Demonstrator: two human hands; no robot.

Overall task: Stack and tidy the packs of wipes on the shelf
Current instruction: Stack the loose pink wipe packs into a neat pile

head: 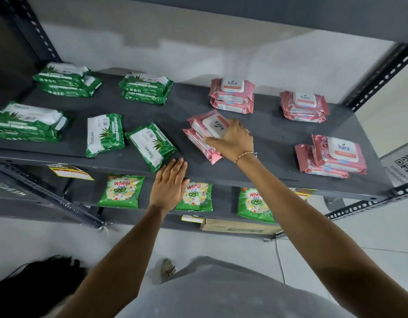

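Note:
On the dark grey shelf [274, 136] lie green and pink packs of wipes. My right hand [233, 140] grips the top pack of a skewed pink pair [204, 131] at the shelf's middle. Tidy pink stacks sit behind it [233, 95] and at the back right [304, 106]; a shifted pink pair [333, 157] lies at the front right. My left hand [169, 184] hovers flat with fingers together at the front edge, just beside a crooked green stack [150, 145]. Another green pack [104, 134] lies turned. Green stacks sit at the back [145, 88], [67, 79] and the left [28, 122].
Below, a lower shelf holds green detergent pouches [121, 191] and a cardboard box [239, 227]. Perforated metal uprights [379, 76] frame the shelf, and another shelf board runs overhead. A yellow price tag [70, 172] hangs on the front edge. A white wall stands behind.

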